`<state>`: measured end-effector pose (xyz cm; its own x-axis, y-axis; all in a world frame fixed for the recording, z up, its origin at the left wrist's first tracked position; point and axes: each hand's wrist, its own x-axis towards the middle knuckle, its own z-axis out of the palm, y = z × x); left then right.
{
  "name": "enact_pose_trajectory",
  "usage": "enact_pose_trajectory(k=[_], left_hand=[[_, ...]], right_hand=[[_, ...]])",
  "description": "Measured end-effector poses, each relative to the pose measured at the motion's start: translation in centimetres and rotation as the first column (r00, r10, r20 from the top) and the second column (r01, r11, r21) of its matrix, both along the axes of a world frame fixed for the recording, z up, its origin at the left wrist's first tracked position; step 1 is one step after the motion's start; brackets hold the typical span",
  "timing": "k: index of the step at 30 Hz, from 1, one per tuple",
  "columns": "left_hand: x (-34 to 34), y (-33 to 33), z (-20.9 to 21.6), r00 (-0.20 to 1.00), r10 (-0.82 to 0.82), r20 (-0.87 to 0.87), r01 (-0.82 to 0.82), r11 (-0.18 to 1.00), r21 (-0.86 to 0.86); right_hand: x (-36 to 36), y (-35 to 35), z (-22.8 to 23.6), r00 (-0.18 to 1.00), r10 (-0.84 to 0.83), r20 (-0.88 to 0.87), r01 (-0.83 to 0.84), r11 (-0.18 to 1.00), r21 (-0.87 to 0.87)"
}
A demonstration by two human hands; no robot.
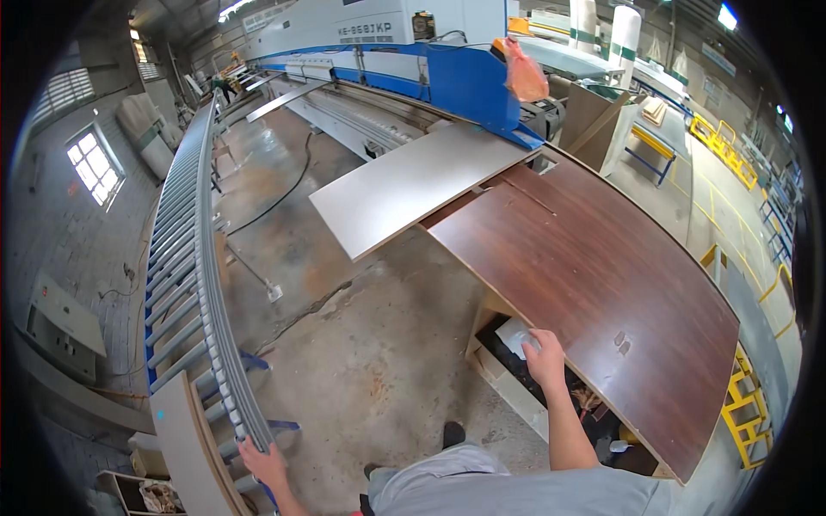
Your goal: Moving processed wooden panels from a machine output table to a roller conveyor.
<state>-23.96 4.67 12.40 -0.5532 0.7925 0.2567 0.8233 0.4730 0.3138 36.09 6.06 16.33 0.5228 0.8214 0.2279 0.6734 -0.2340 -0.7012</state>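
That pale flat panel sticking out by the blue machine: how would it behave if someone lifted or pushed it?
The pale panel is probably stiff, since its end juts out over the floor without visible sag. Its smooth, shiny top may feel slippery. Pushed farther out, it could tip, as nothing shows supporting that end.

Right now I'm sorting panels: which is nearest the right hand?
The brown panel, beside the right hand; the white panel lies ahead, the beige panel far left.

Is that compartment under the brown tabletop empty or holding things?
Holding things: brown scraps and a small white item show inside the compartment.
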Motion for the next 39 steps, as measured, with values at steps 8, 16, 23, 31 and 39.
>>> enact_pose_trajectory(k=[8, 16, 23, 31, 39], left_hand=[[8.9, 6.4, 0.1, 0.985, 0.033, -0.17, -0.035, 0.999, -0.006], [23.0, 15.6, -4.2, 0.248, -0.167, 0.954, 0.26, 0.96, 0.1], [27.7, 26.2, -3.5, 0.001, -0.027, 1.0, 0.393, 0.919, 0.025], [35.1, 35.9, -2.8, -0.414, 0.096, 0.905, 0.486, 0.864, 0.13], [36.1, 35.2, -4.7, -0.381, -0.066, 0.922, 0.311, 0.93, 0.195]], right_hand=[[5.7, -0.5, -3.1, 0.88, -0.141, 0.453, 0.216, 0.969, -0.119], [5.4, 0.5, -3.3, 0.808, -0.151, 0.57, 0.277, 0.95, -0.142], [5.7, 0.6, -3.3, 0.792, -0.157, 0.59, 0.308, 0.937, -0.165], [6.0, -0.3, -3.4, 0.788, -0.186, 0.587, 0.342, 0.925, -0.166], [5.6, -0.5, -3.0, 0.813, -0.148, 0.563, 0.303, 0.933, -0.192]])
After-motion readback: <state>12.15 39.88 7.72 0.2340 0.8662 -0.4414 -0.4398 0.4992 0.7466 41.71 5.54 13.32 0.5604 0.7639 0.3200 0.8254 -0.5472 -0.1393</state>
